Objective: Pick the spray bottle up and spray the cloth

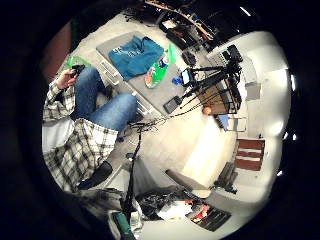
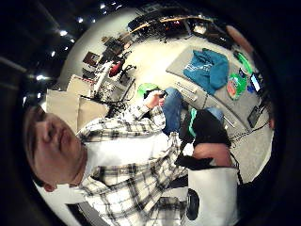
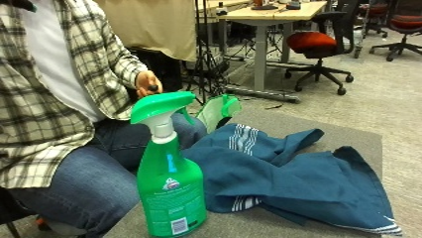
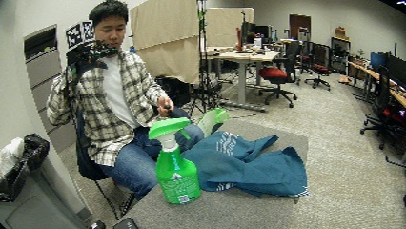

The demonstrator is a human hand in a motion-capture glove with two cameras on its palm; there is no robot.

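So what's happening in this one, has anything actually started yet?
Not yet, by the look of it. A person in a plaid shirt sits at a low grey table. The green spray bottle stands upright and untouched at the table's near edge, with the blue cloth lying crumpled beside it. The gloved right hand is raised up by the shoulder, well away from both. The bare left hand holds a small dark object over the lap.

The spray bottle point(image 3: 166, 174) hides part of the cloth point(image 3: 290, 173) behind it. Right hand point(image 4: 86, 50), raised well above the bottle: finger posture indeterminable. Bare hand point(image 3: 147, 83) beyond the bottle holds a small dark object, unidentifiable.
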